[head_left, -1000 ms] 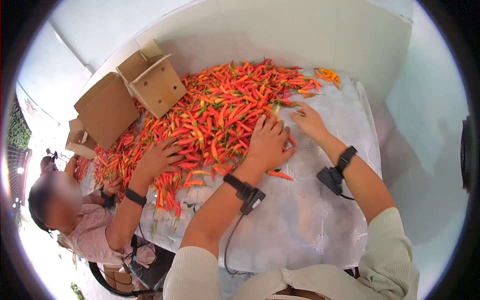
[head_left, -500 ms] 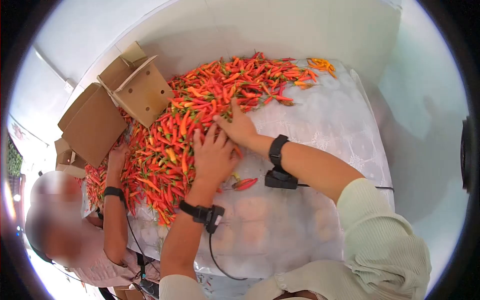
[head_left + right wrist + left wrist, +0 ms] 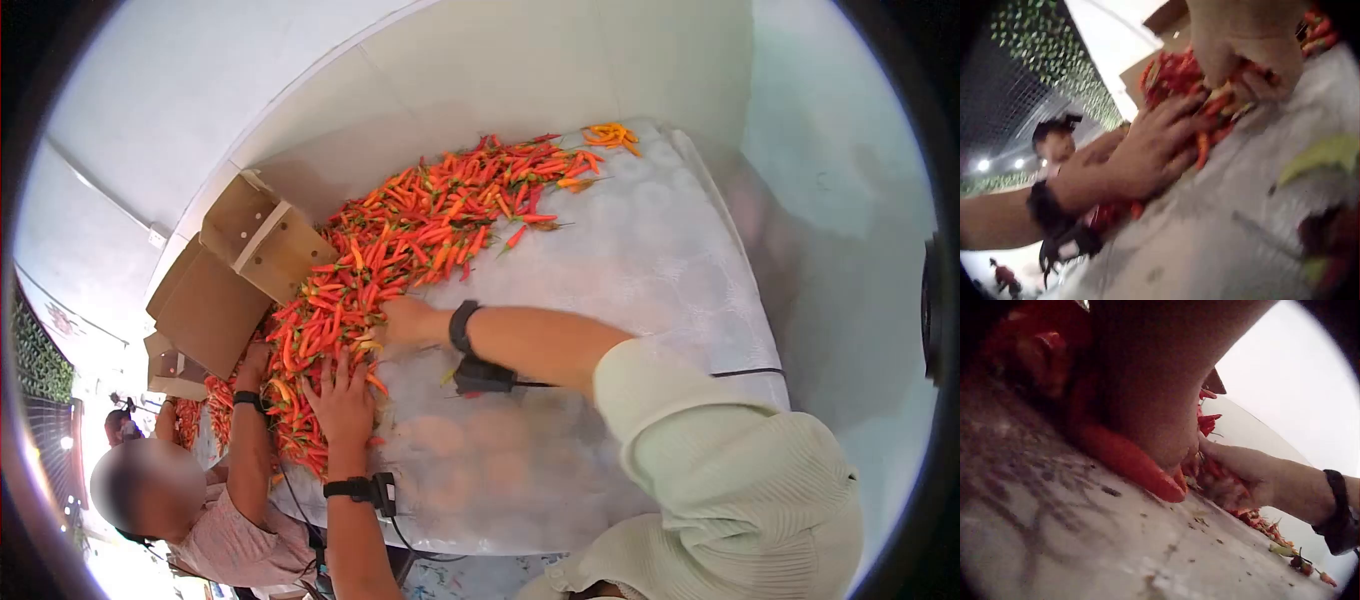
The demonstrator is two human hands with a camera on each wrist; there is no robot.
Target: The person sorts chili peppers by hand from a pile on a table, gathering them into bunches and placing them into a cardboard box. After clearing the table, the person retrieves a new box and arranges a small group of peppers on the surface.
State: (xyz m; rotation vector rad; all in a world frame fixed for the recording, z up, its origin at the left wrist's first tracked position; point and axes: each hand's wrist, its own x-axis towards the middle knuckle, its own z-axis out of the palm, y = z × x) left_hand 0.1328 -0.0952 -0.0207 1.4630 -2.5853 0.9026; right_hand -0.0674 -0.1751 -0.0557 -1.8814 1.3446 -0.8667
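Note:
In the head view my left hand (image 3: 345, 405), fingers spread, rests on the near part of a long heap of red and orange chillies (image 3: 420, 225). My right hand (image 3: 405, 322) is at the heap's right edge, just beyond the left, blurred. The right wrist view shows the left hand (image 3: 1147, 150) lying against chillies, with the right hand (image 3: 1254, 47) above, its fingers bent down over some of them. Up close in the left wrist view, a red chilli (image 3: 1135, 465) lies beside the left hand (image 3: 1154, 381); the right hand (image 3: 1241, 481) touches chillies behind.
Open cardboard boxes (image 3: 285, 250) stand behind the heap at left. Another person (image 3: 235, 530) reaches into the chillies at the left. A few yellow chillies (image 3: 612, 137) lie at the far edge of the pale table cover (image 3: 600, 290). A wall rises behind.
Both hands have moved left and nearer along the heap, chillies shifting left with them. More of the cover shows to the right. The head view has turned somewhat.

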